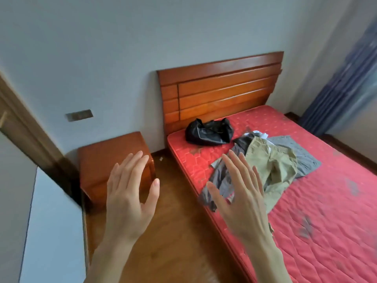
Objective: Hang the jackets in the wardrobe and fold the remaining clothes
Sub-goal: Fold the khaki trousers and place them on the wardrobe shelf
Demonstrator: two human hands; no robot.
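Left hand (127, 193) and right hand (240, 198) spread empty; grabbing the tangled clothes heap (261, 166) at two o'clock could drag several garments together

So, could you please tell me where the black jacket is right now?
In the head view, the black jacket lies crumpled on the red mattress, right of centre, by the wooden headboard, behind the clothes pile.

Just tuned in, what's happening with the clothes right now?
Nothing is being held yet. The left hand and right hand are both raised with fingers spread, empty. On the red mattress lie a crumpled black jacket near the headboard and an unfolded pile: khaki trousers, a grey garment and a dark grey one.
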